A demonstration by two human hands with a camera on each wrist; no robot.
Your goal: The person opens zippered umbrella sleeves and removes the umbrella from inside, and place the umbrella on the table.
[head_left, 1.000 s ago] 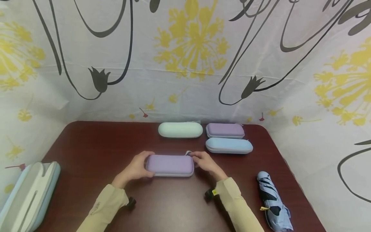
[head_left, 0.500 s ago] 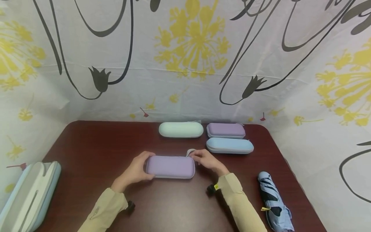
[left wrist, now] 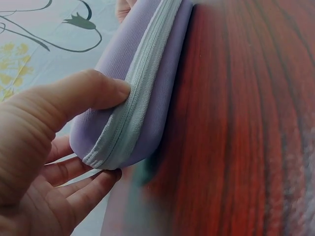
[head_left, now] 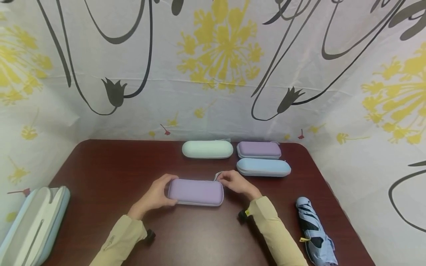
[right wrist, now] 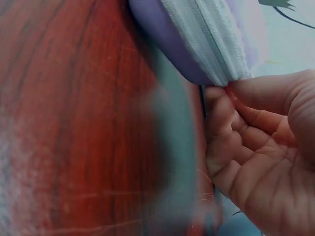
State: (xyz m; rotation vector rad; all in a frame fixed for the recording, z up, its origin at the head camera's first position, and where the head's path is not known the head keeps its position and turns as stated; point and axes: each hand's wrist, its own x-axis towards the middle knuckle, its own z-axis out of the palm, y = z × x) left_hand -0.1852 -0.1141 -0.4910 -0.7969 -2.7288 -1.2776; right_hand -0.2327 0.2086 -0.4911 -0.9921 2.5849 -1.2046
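Note:
A lilac zip-up pencil case (head_left: pixel 195 192) with a pale zip band lies on the table in front of me. My left hand (head_left: pixel 156 195) grips its left end; in the left wrist view the thumb presses on the zip band (left wrist: pixel 138 93) and the other fingers reach round the end. At the right back corner my right hand (head_left: pixel 237 182) pinches with thumb and forefinger, where a pale strap loop (head_left: pixel 217 175) sticks out. The right wrist view shows those fingertips (right wrist: pixel 241 88) right at the end of the zip; the zip pull is hidden behind them. The case looks zipped along its visible front.
Behind stand a mint case (head_left: pixel 208 149), a second purple case (head_left: pixel 259 149) and a light blue case (head_left: pixel 263 167). An open blue case with a white inside (head_left: pixel 36 225) lies at the left edge. A folded blue umbrella (head_left: pixel 314 232) lies on the right of the dark red table (head_left: pixel 113 166).
My right hand has shifted slightly away from me at the case's corner, and the strap loop has changed shape there. The left hand keeps its grip; the case has barely moved.

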